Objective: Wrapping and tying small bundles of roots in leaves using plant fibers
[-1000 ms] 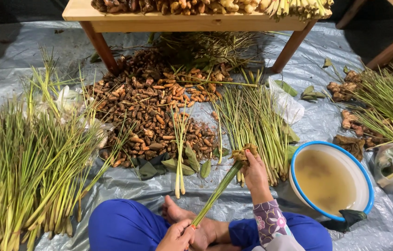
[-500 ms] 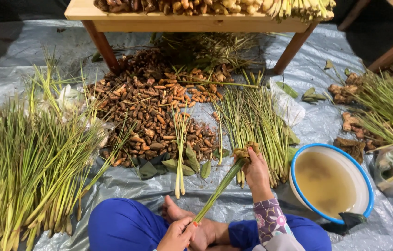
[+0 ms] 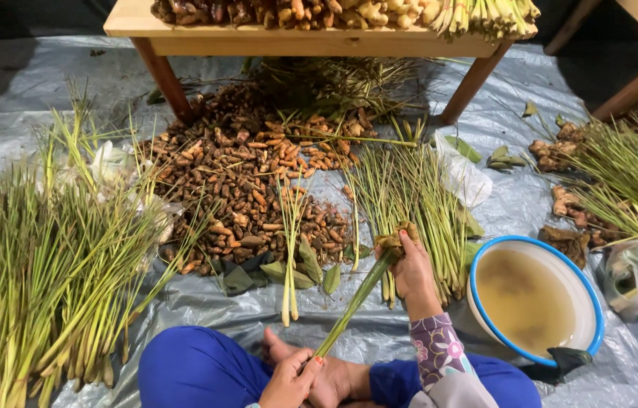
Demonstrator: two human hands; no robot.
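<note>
Over lap | L hand (image 3: 289,381) grip clenched on lemongrass stalk (image 3: 349,310) | R hand (image 3: 413,272) grip grasping its root end

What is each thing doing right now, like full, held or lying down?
Lemongrass stalk: held at both ends.
Left hand: gripping stalk's lower end.
Right hand: rubbing stalk's top with a cloth.
Basin: holding murky water.
Root pile: heaped on tarp.

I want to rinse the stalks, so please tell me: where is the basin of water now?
In the head view, the white basin with a blue rim sits on the grey tarp at the person's right side, just right of the right hand and beside the cleaned lemongrass pile.
</note>
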